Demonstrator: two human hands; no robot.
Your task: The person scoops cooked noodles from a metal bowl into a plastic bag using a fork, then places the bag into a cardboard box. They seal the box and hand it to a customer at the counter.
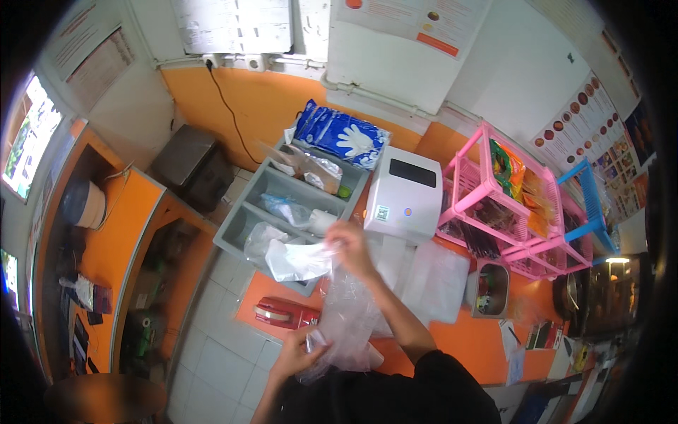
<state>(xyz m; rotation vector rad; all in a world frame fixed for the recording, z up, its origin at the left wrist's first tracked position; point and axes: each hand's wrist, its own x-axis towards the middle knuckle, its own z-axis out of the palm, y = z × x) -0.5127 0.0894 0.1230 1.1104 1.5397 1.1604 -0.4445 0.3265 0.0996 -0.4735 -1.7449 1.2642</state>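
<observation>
My right hand (349,247) reaches out over the front of a grey compartment tray, its fingers closed on the edge of a white sheet or bag (300,261); whether it is paper or plastic I cannot tell. Close to my body, my left hand (296,352) is closed round a small white folded piece (316,341). A large clear plastic bag (347,311) spreads between my two arms, by the left hand's fingertips. Left of the bag lies a red stapler-like device (286,311) on the orange counter.
The grey tray (244,192) holds plastic bags. Behind it lies a blue glove package (339,134). A white box-shaped machine (404,194) stands right of it, then pink basket racks (462,187) and a metal container (489,288). Clear plastic containers (434,279) sit near my right forearm.
</observation>
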